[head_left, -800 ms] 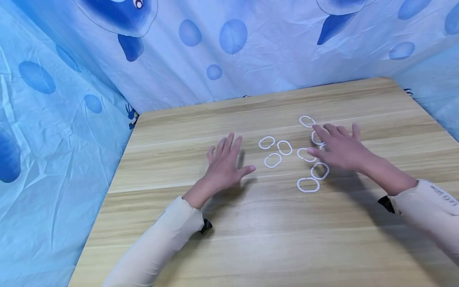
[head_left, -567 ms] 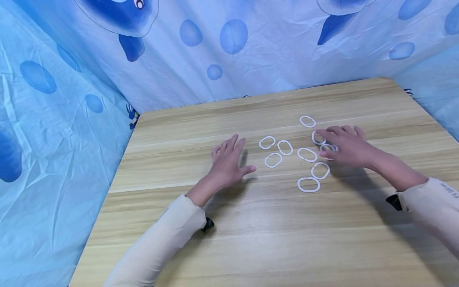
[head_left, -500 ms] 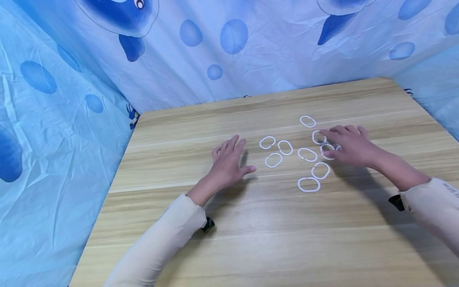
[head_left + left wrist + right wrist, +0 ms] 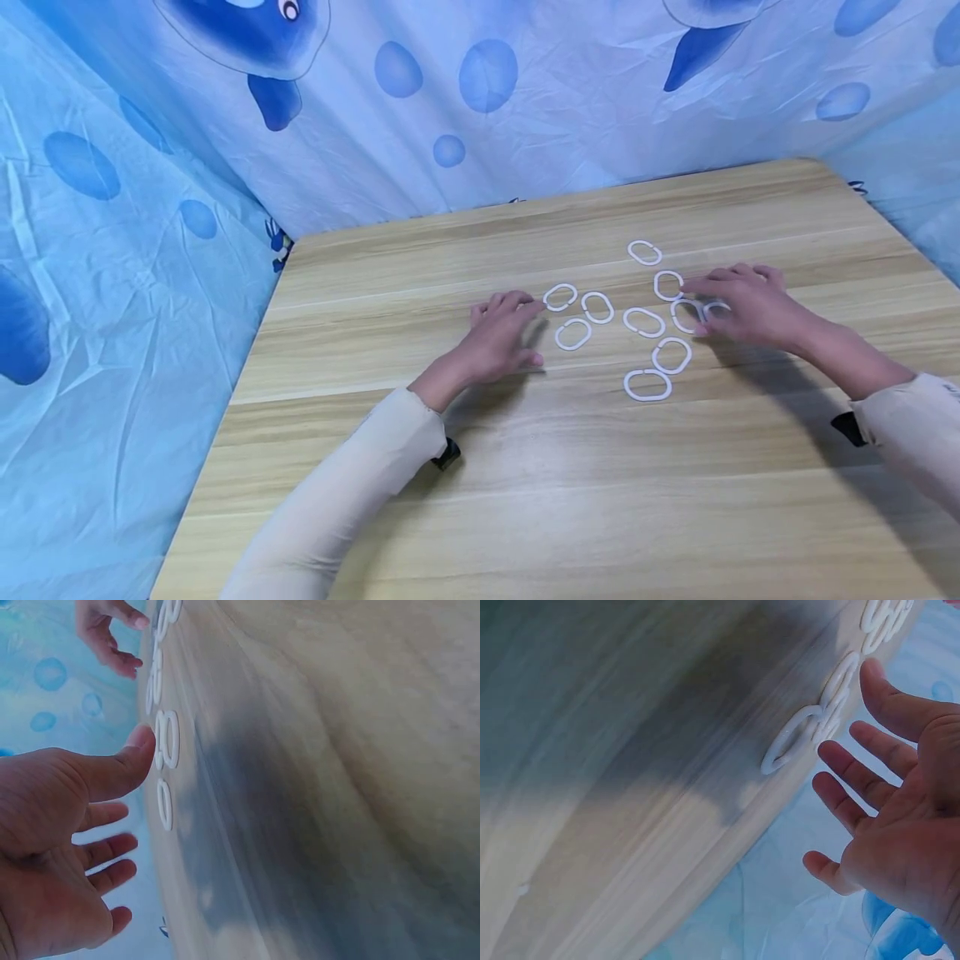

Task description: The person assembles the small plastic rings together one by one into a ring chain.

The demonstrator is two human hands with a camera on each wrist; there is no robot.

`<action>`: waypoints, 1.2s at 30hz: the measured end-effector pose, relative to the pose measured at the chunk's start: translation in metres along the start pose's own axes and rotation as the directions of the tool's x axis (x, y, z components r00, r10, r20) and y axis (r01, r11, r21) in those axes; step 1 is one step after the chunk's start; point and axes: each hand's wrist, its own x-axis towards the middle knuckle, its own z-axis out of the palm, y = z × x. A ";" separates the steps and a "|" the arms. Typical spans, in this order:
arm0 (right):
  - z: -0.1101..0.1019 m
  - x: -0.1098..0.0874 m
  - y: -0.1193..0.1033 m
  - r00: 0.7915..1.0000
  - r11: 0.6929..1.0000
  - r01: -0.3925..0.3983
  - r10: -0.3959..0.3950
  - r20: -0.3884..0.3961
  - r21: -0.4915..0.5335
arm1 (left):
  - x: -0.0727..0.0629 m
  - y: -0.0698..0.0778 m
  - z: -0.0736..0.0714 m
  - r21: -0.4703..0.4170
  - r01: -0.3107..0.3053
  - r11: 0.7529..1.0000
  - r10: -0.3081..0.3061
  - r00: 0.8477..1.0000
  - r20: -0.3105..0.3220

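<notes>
Several white oval split rings lie flat on the wooden table. In the head view, my left hand (image 4: 498,340) hovers with relaxed fingers, its index fingertip right at the edge of the leftmost ring (image 4: 545,300). The left wrist view has that hand (image 4: 60,832) with thumb apart from the fingers and nothing held. My right hand (image 4: 750,310) is loosely spread over the right cluster, index fingertip beside one ring (image 4: 656,287) and palm partly covering another (image 4: 705,312). In the right wrist view, its fingers stay apart above a ring (image 4: 777,748), holding nothing.
Pale wood grain runs across the table (image 4: 570,500). A blue curtain (image 4: 525,125) with whale and bubble prints hangs behind it and along the sides. Each light sleeve (image 4: 345,492) has a black object at its cuff.
My left hand has moved right and its fingers have bent more, reaching the leftmost ring. The right hand has slid right, uncovering rings it hid before. The rings look unmoved.
</notes>
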 end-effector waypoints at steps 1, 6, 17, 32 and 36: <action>-0.001 -0.001 0.001 1.000 1.000 0.001 -0.001 0.000 -0.004 | 0.001 0.001 0.000 0.006 -0.014 1.000 0.014 1.000 0.005; -0.004 -0.004 0.008 0.999 0.999 -0.021 0.023 0.049 -0.047 | 0.010 0.007 0.002 0.041 -0.057 0.998 0.056 0.998 0.037; -0.002 -0.010 0.020 0.997 0.995 0.004 0.003 0.078 -0.098 | 0.028 0.020 0.012 0.221 -0.156 0.963 0.127 0.982 0.138; 0.000 -0.011 0.026 0.996 0.994 0.060 -0.053 0.075 -0.093 | 0.036 0.026 0.021 0.347 -0.188 0.919 0.128 0.974 0.187; 0.001 -0.009 0.028 0.998 0.997 0.030 -0.025 0.065 -0.078 | 0.039 0.027 0.023 0.337 -0.195 0.921 0.148 0.976 0.160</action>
